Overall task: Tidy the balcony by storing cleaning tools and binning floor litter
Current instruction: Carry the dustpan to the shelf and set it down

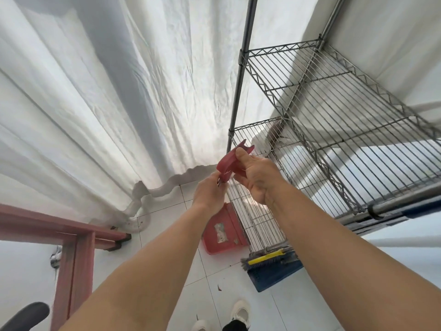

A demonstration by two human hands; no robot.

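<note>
Both hands hold a small red plastic piece [228, 161] with a notched top, raised in front of the wire rack's left post. My left hand [210, 193] pinches its lower end; my right hand [256, 176] grips its right side, thumb on top. Below on the white tiled floor lies a red dustpan [223, 231] with scraps of litter stuck in it. A brush with a yellow bar [267, 256] rests on a blue pan [274, 273] by the rack's foot. Small dark bits of litter [219, 287] lie on the tiles.
A metal wire rack [334, 120] with bare shelves fills the right side. White curtains [107, 91] hang ahead and pool on the floor. A red wooden frame [71, 235] stands at the left, a dark chair part [23, 316] at bottom left. My white shoes [241, 314] show below.
</note>
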